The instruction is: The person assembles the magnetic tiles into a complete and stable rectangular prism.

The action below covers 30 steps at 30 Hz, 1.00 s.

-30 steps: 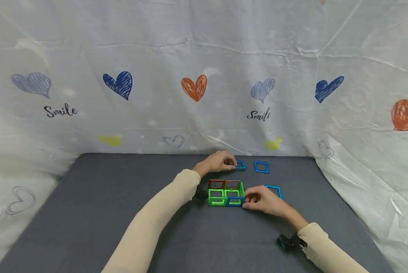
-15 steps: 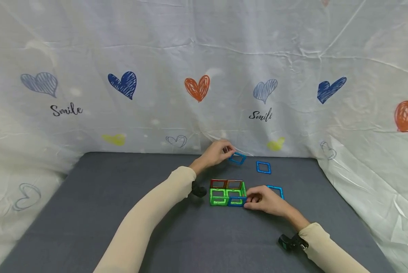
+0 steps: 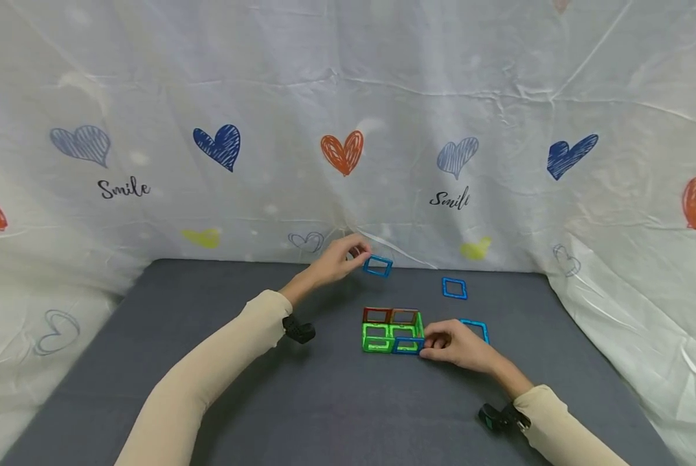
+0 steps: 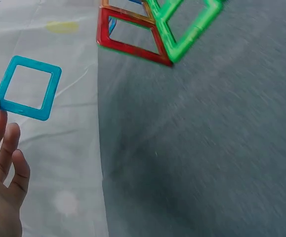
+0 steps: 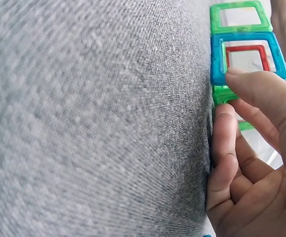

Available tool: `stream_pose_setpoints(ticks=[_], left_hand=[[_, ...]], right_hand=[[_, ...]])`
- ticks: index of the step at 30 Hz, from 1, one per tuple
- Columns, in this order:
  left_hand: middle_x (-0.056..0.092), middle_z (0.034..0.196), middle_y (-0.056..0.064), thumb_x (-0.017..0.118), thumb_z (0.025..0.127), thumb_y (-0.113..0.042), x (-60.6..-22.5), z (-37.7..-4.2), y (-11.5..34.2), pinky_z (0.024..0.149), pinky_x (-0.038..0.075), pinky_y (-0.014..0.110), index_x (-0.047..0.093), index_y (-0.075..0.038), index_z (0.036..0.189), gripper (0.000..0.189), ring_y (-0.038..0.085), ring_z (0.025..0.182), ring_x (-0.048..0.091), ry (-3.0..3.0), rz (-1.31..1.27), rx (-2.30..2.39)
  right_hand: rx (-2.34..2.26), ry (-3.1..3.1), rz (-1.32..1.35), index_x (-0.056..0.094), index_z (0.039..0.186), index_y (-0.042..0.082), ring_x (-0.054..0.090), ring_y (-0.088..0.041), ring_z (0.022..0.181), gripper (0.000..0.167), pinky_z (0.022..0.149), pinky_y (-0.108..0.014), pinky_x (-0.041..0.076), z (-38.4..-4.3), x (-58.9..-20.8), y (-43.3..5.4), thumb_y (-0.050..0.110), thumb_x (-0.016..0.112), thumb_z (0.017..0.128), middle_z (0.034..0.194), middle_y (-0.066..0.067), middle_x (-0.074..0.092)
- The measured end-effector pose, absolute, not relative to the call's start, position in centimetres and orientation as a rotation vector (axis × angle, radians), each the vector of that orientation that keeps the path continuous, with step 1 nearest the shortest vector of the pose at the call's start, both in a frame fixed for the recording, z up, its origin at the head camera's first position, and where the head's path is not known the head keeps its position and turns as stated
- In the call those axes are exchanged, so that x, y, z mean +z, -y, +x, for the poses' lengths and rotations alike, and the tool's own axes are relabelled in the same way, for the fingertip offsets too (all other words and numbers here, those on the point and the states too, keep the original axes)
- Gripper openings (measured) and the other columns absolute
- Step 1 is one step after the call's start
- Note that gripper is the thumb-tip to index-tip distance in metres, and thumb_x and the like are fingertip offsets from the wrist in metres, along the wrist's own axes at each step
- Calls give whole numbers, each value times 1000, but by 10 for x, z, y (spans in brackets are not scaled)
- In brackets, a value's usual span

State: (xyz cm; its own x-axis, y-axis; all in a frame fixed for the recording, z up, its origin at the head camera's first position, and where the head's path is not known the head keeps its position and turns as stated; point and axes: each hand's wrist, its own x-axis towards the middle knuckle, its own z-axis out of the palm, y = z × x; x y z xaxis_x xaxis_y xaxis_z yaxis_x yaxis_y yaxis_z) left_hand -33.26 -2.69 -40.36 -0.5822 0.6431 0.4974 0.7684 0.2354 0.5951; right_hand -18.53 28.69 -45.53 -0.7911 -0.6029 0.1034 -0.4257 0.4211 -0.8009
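My left hand point(image 3: 338, 259) pinches a blue square magnetic tile point(image 4: 36, 65) at one corner, between thumb and fingertips. It holds the tile raised at the table's back edge, and the other fingers are loosely bent. A low box of joined magnetic tiles point(image 3: 391, 332) stands in front, with green tiles in the base and sides, red and orange ones at the back, and a blue tile point(image 5: 217, 59) at the front right. At that corner my right hand point(image 3: 455, 346) holds the box, thumb on the blue tile and fingers curled by the green side.
One loose blue tile point(image 3: 454, 296) lies at the back right of the grey table point(image 3: 336, 408). Another blue tile point(image 3: 476, 323) lies behind my right hand, partly hidden. A white curtain point(image 3: 278, 129) printed with hearts hangs directly behind the table.
My left hand has lifted the blue tile from the table's back and carried it leftwards. The right hand stays at the box's corner. The head view has shifted slightly.
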Motion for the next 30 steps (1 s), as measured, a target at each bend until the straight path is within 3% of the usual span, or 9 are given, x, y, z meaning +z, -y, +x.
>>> stream_pose_setpoints(ticks=[7, 12, 30], left_hand=[[63, 106, 4, 61, 104, -10, -407, -320, 60, 81, 52, 38, 66, -8, 110, 8, 18, 93, 62, 2378, -1252, -1253], [63, 104, 6, 62, 103, -6, -406, -310, 79, 79, 53, 42, 67, -3, 110, 9, 21, 90, 63, 2355, -1198, -1250], [61, 99, 0, 63, 103, -9, -417, -269, 102, 70, 50, 34, 66, -8, 108, 6, 13, 80, 58, 2438, -984, -1152]], right_hand=[[-1314, -2469, -927, 72, 102, 6, 60, -17, 68, 9, 61, -27, 49, -184, -457, -288, 10, 76, 94, 81, -2, 66], [-1324, -2458, -940, 72, 100, 7, 59, -17, 67, 8, 59, -26, 49, -184, -457, -288, 11, 76, 94, 82, -2, 66], [-1336, -2446, -920, 72, 101, 8, 60, -18, 68, 8, 58, -26, 48, -184, -455, -286, 13, 75, 95, 85, -3, 67]])
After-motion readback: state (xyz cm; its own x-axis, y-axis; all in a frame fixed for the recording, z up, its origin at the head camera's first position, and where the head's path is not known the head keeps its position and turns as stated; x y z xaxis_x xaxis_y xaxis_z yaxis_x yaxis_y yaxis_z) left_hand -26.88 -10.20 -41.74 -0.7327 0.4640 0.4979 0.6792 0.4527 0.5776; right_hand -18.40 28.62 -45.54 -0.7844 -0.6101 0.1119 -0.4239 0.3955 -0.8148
